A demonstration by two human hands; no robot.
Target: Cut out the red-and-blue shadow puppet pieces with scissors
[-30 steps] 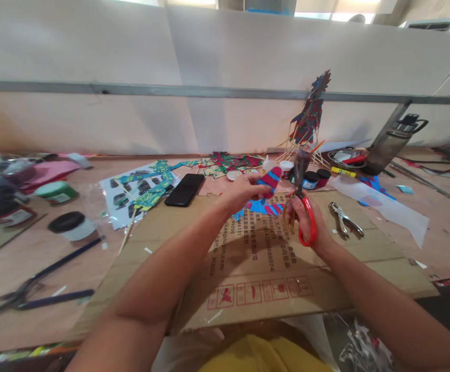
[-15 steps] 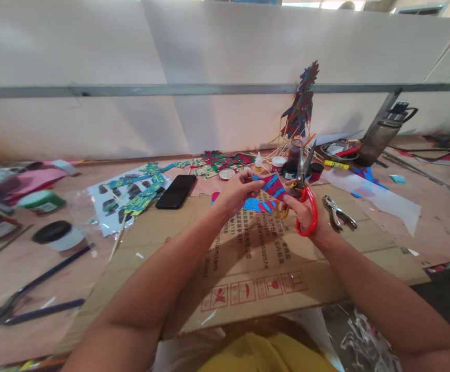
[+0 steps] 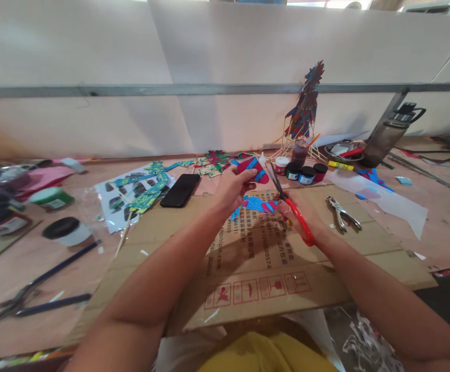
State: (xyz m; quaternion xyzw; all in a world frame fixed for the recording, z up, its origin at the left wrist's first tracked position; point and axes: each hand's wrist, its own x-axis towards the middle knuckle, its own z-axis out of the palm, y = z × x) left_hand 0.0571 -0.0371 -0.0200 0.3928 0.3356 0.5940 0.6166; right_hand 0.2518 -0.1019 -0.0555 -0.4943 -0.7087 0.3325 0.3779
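Observation:
My left hand (image 3: pixel 235 185) pinches a painted cutout (image 3: pixel 252 169), magenta with blue stripes, above the cardboard. Red-handled scissors (image 3: pixel 296 217) are gripped in my right hand (image 3: pixel 295 207), their blades pointing up and away, just right of the cutout. Whether the blades touch the cutout I cannot tell. Below my hands, another blue and magenta painted piece (image 3: pixel 261 203) lies on the printed cardboard sheet (image 3: pixel 255 279).
A black phone (image 3: pixel 180 190) lies to the left, and a hole punch (image 3: pixel 343 213) to the right. Several paint jars (image 3: pixel 307 175) stand behind, near painted pieces on sticks (image 3: pixel 306 103). Long-handled pliers (image 3: pixel 34 289) and a bottle (image 3: pixel 389 137) are at the sides.
The cutout has moved slightly left, its angle changed. My right hand has drawn the scissors down and left, tilting the blades leftward. The view has shifted a little.

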